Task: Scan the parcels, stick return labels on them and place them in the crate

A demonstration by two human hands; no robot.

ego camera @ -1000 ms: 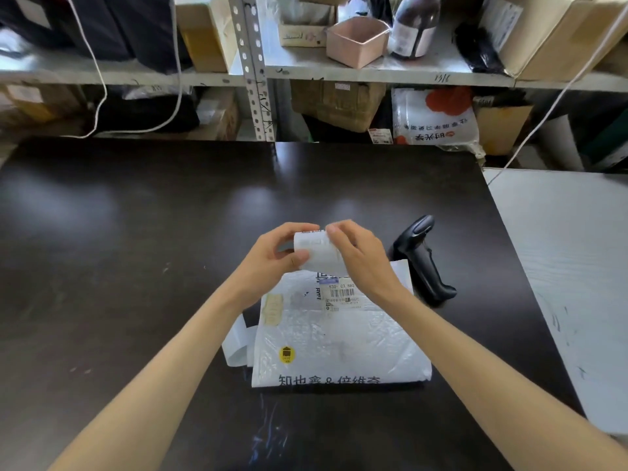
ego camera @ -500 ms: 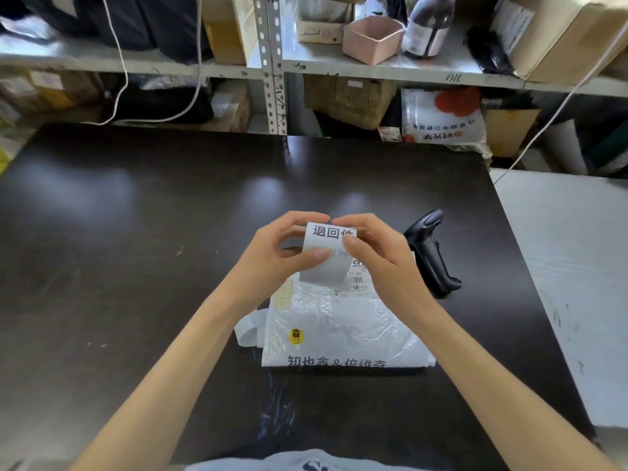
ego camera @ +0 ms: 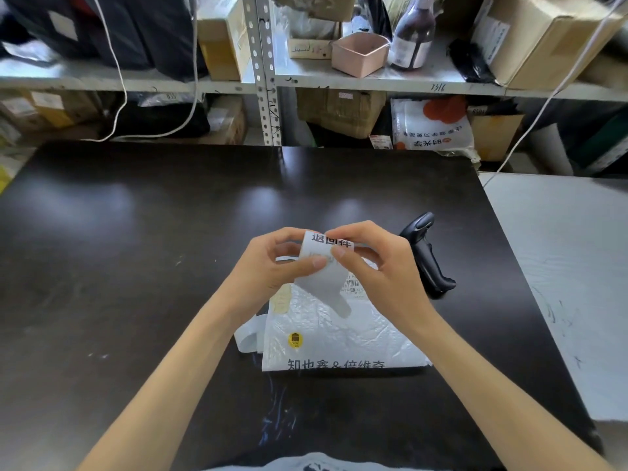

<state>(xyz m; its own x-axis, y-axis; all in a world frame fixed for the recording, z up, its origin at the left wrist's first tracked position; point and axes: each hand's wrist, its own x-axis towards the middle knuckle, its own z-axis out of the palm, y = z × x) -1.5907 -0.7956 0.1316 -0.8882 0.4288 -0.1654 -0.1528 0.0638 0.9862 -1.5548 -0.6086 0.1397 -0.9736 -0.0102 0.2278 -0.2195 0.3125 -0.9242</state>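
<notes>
We hold a white paper return label with black characters above the far end of the white crinkled plastic parcel bag, which lies flat on the dark glossy worktop. Our left hand and right hand each pinch the label's top in a narrow grip. A black handheld scanner lies just right of the parcel. We cannot see inside the pink square box on the shelf.

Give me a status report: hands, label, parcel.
Left hand, right hand pinch white printed return label above white plastic parcel. Not yet stuck. Black handheld scanner beside parcel, not obstructing.
</notes>
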